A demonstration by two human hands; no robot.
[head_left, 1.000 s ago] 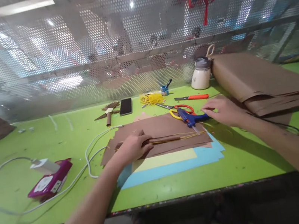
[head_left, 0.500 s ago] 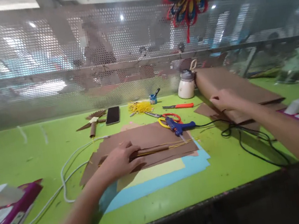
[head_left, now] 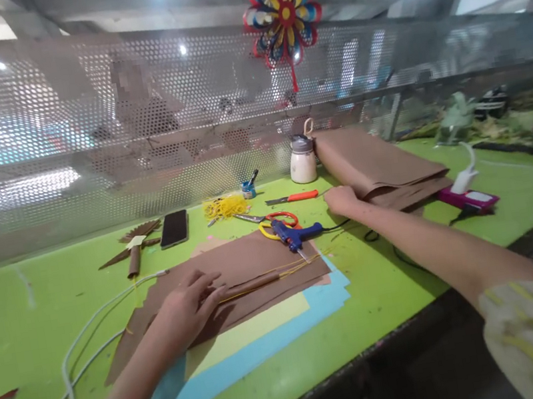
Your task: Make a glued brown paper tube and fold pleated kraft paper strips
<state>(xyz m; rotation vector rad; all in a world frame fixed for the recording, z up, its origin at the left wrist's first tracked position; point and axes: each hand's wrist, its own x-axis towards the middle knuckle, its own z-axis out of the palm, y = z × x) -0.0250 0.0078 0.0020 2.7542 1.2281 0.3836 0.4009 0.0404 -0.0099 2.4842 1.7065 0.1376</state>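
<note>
My left hand (head_left: 188,312) lies over the stacked brown paper sheets (head_left: 239,252), its fingers apart. Under or beside its fingertips is a thin rolled brown paper tube (head_left: 255,286) with yellow strings running along it and past its right end. My right hand (head_left: 342,202) reaches out to the front of a large folded brown paper stack (head_left: 365,153). Its fingers are curled and closed, and what they hold, if anything, is hidden. A blue glue gun (head_left: 293,233) rests on the sheets, against scissors (head_left: 282,219) with red and yellow handles.
Behind lie a red-handled knife (head_left: 301,196), yellow shreds (head_left: 224,207), a small blue pot (head_left: 248,190), a white bottle (head_left: 302,165), a phone (head_left: 174,229) and a brown paper piece (head_left: 135,257). A white cable (head_left: 94,311) crosses the left side; a purple power strip (head_left: 469,201) sits right.
The view has turned to the right. My right hand has moved down and left off the folded brown stack to its front corner. My left hand has lifted its fingers slightly on the tube.
</note>
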